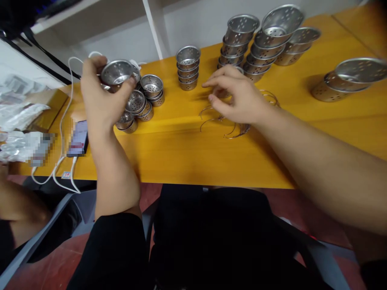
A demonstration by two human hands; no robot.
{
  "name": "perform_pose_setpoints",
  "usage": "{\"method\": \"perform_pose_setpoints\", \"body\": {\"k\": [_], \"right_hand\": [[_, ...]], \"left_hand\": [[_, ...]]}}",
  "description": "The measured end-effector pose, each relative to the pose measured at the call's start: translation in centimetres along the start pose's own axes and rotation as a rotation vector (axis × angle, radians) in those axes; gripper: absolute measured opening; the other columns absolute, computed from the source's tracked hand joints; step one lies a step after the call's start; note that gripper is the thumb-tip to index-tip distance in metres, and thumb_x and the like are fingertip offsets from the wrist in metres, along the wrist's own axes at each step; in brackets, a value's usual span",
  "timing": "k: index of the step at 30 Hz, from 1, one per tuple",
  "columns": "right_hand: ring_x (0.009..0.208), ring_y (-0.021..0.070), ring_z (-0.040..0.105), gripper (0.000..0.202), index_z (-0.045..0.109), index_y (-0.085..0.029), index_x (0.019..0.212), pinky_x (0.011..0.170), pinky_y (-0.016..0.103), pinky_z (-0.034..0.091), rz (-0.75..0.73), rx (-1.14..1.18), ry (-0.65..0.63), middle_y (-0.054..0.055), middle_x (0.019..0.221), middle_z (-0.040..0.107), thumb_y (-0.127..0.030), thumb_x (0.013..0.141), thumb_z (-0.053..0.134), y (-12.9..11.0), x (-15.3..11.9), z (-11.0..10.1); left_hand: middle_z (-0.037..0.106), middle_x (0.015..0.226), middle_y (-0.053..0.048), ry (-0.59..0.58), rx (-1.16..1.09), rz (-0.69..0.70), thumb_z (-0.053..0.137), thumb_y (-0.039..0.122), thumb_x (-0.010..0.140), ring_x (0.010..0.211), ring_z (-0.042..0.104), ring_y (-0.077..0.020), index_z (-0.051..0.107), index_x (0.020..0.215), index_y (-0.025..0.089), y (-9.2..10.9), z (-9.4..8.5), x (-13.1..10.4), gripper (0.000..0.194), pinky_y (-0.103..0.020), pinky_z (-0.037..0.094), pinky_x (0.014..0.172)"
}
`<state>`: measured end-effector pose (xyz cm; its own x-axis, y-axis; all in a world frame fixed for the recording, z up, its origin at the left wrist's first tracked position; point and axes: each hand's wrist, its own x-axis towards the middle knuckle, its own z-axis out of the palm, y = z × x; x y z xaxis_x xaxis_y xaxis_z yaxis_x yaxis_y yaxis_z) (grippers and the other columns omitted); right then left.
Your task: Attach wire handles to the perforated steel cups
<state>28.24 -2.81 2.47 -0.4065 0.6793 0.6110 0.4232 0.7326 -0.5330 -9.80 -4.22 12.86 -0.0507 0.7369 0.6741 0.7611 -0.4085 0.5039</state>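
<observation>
My left hand (104, 94) grips a small perforated metal cup (117, 72) between thumb and fingers, above the left cups. Below and beside it stand short stacks of similar cups (152, 86), some tilted. My right hand (234, 94) hovers with its fingers apart over several thin curved metal wires (234, 131) on the yellow table (181, 161); nothing shows in its grasp. Between my hands stands a straight stack of small cups (188, 68). Behind my right hand are taller stacks of cups (263, 52).
More large cups (341, 82) lean at the far right. A phone (78, 139) with white cables (62, 121) and plastic bags (21, 117) lie at the left. A shelf (121, 32) borders the back. Another person's arm (21, 205) shows at the left.
</observation>
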Motion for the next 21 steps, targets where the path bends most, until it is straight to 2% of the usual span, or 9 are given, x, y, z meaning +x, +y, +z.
{"method": "perform_pose_setpoints", "body": {"k": [2,5,8,12,15,18,19,21], "right_hand": [[0.126,0.0412,0.075,0.032,0.077,-0.048,0.144,0.109,0.072,0.071,0.031,-0.010,-0.013,0.007,0.151,0.074,-0.061,0.116,0.068,-0.1,0.0,-0.1],[0.123,0.0393,0.076,0.030,0.077,-0.042,0.143,0.106,0.068,0.073,0.004,-0.025,-0.006,0.010,0.147,0.074,-0.052,0.117,0.068,0.2,0.0,-0.1],[0.119,0.0382,0.076,0.028,0.078,-0.036,0.141,0.099,0.065,0.074,-0.053,-0.041,0.021,0.013,0.141,0.075,-0.045,0.117,0.068,0.8,0.0,0.0],[0.122,0.0399,0.076,0.031,0.078,-0.040,0.142,0.102,0.068,0.073,-0.024,-0.017,0.020,0.012,0.143,0.076,-0.056,0.117,0.069,0.8,0.0,0.1],[0.127,0.0422,0.075,0.035,0.078,-0.047,0.143,0.106,0.074,0.071,0.050,-0.004,-0.004,0.007,0.147,0.077,-0.065,0.113,0.071,0.3,0.0,0.0],[0.130,0.0463,0.075,0.044,0.077,-0.056,0.148,0.111,0.081,0.067,0.091,-0.012,-0.028,0.004,0.146,0.080,-0.072,0.106,0.077,0.5,0.0,0.0],[0.129,0.0468,0.076,0.046,0.078,-0.056,0.148,0.112,0.082,0.066,0.082,-0.020,-0.026,0.004,0.145,0.080,-0.073,0.105,0.077,0.7,0.0,0.0],[0.123,0.0453,0.077,0.048,0.080,-0.049,0.146,0.110,0.077,0.067,0.038,-0.043,0.003,0.008,0.139,0.081,-0.076,0.107,0.075,1.3,0.1,0.2]], "left_hand": [[0.080,0.133,0.000,-0.003,0.009,-0.050,0.111,0.045,0.073,0.125,0.073,-0.0303,0.070,0.124,0.026,-0.5,-0.4,0.0,0.068,-0.060,0.062,0.122],[0.081,0.129,0.000,-0.011,0.044,-0.124,0.109,0.040,0.068,0.122,0.075,-0.0348,0.071,0.121,0.028,-0.5,-0.8,-0.3,0.067,-0.066,0.062,0.118],[0.082,0.136,-0.002,-0.023,0.061,-0.162,0.104,0.052,0.074,0.134,0.073,-0.0421,0.072,0.123,0.030,-0.1,-2.0,-1.3,0.062,-0.071,0.055,0.121],[0.082,0.144,-0.004,0.003,0.015,-0.183,0.097,0.070,0.076,0.146,0.071,-0.0490,0.071,0.130,0.030,-0.9,-4.2,-3.9,0.072,-0.076,0.052,0.120],[0.079,0.150,-0.006,0.029,0.026,-0.230,0.100,0.071,0.070,0.143,0.074,-0.0507,0.066,0.135,0.031,-2.5,-5.1,-6.0,0.084,-0.078,0.056,0.112],[0.077,0.148,-0.010,0.051,0.047,-0.251,0.107,0.069,0.064,0.132,0.077,-0.0478,0.062,0.136,0.031,-4.1,-5.0,-7.4,0.093,-0.076,0.060,0.105],[0.076,0.147,-0.010,0.055,0.038,-0.249,0.109,0.069,0.063,0.129,0.077,-0.0461,0.060,0.137,0.031,-4.5,-4.8,-7.7,0.097,-0.075,0.060,0.104],[0.074,0.147,-0.008,0.045,0.012,-0.249,0.111,0.070,0.061,0.125,0.075,-0.0430,0.057,0.139,0.033,-5.1,-4.3,-7.8,0.101,-0.074,0.059,0.104]]}}
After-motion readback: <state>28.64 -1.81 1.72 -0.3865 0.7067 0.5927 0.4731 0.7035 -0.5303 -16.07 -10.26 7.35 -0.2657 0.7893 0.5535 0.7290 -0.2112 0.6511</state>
